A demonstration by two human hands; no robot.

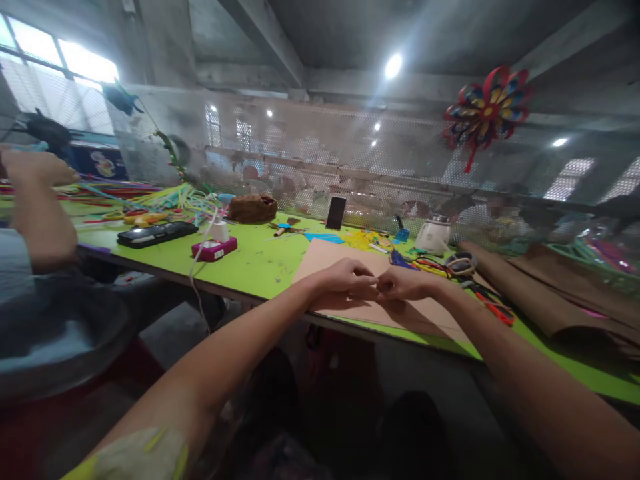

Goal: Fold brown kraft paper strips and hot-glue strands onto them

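Note:
My left hand (346,277) and my right hand (407,284) meet over a flat brown sheet (430,319) at the table's front edge. The fingers of both are closed, and their tips come together between the hands. Whatever they pinch, if anything, is too small or hidden to make out. Just behind my right hand lie a dark blue piece (400,260) and some yellow and black-handled tools (431,267). A tool with red handles (495,309) rests to the right of that hand, beside my forearm.
A white jug (433,235), yellow scraps (367,240) and an upright phone (336,213) stand behind the sheet. Rolled brown paper (530,293) lies right. Leftward are a magenta power strip (214,249), a black case (157,234) and colourful strips (165,199). Another person's arm (43,207) is far left.

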